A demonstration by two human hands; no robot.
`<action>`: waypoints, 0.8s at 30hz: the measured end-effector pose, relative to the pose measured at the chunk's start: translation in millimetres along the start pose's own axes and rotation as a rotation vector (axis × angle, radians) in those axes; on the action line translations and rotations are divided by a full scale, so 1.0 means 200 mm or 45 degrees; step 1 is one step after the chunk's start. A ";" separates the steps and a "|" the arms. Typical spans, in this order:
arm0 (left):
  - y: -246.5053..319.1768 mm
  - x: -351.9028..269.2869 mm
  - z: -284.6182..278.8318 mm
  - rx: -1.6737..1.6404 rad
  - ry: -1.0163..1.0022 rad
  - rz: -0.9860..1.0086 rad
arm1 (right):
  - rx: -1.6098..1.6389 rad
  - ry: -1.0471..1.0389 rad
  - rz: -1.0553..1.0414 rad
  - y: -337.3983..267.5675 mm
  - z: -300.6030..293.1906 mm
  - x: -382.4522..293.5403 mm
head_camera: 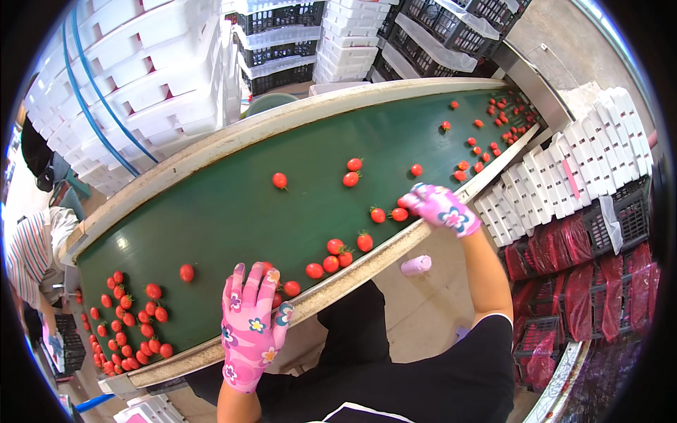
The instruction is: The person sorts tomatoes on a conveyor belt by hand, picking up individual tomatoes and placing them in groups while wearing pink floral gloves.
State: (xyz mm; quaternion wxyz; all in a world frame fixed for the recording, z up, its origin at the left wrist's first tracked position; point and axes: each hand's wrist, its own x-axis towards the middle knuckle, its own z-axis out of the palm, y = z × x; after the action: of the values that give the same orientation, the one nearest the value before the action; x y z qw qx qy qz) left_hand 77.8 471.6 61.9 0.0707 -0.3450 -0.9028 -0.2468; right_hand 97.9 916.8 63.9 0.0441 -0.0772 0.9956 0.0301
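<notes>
Small red tomatoes, some with green stems, lie scattered on a green conveyor belt. My left hand, in a pink flowered glove, rests palm down over the belt's near edge, fingers apart, with tomatoes beside and partly under it. My right hand, in a matching glove, is over the near rail with its fingers curled at a tomato beside another tomato; whether it grips that tomato is not clear. A dense group of tomatoes lies at the belt's left end, another at the far right.
Pale rails border the belt. White crates stand stacked beyond it, beside black crates. More white crates and black crates with red plastic stand at right. A co-worker in a striped top is at left.
</notes>
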 end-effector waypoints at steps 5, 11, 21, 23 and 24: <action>-0.02 -0.03 0.00 0.041 0.018 -0.025 | 1.035 -0.355 0.081 -0.48 -0.20 0.18; 0.00 0.00 -0.01 -0.069 0.030 -0.002 | 0.757 0.379 0.243 -0.36 -0.07 0.53; -0.05 -0.03 -0.01 -0.127 0.132 0.026 | 0.738 0.314 -0.199 -0.86 -0.16 0.91; -0.05 -0.05 0.01 -0.182 0.136 0.040 | 0.770 0.409 -0.303 -0.89 -0.08 1.04; -0.06 -0.06 0.01 -0.175 0.168 0.016 | 0.822 0.300 -0.340 -0.94 -0.06 1.08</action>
State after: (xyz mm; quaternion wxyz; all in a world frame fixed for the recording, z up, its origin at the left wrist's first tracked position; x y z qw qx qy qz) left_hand 79.0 458.4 52.3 0.1077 -0.3376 -0.8749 -0.3300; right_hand -86.9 698.3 46.5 -0.0452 -0.1916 0.9332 -0.3006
